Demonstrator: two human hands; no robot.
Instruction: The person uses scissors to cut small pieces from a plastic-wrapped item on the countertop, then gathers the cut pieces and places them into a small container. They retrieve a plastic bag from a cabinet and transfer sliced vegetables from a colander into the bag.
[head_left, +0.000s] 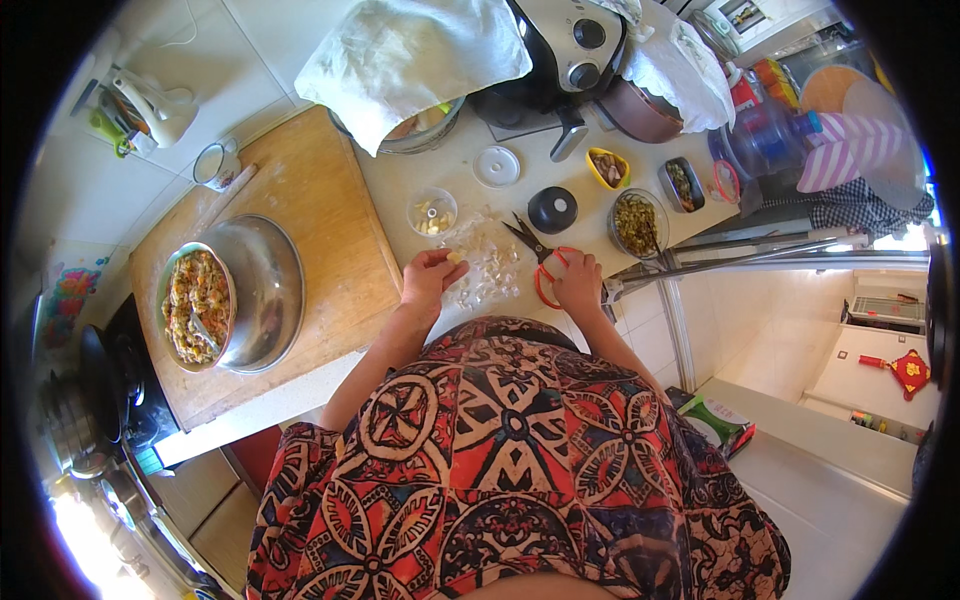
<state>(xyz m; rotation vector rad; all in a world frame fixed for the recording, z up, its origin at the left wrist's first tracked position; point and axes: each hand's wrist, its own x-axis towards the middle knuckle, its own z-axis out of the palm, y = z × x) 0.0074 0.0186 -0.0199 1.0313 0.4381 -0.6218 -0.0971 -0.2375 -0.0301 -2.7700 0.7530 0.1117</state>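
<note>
A peeled garlic clove (454, 257) is pinched between the thumb and fingers of my left hand (433, 276). My right hand (579, 283) grips the red-handled scissors (535, 246), whose dark blades lie slightly apart and point towards the back left. Between both hands, papery garlic skins (486, 262) are scattered over the counter. Just beyond my left hand stands a clear plastic chopper cup (433, 213) with several cloves around its central post. A black round chopper top (553, 210) sits behind the scissors, and a pale round lid (496, 166) lies farther back.
At left, a wooden board (341, 247) carries a steel basin (262, 292) and a bowl of chopped filling (196, 307) with a spoon. To the right are a glass bowl of chopped greens (637, 225), a yellow dish (608, 168) and a small metal container (682, 185). An air fryer (570, 52) stands behind.
</note>
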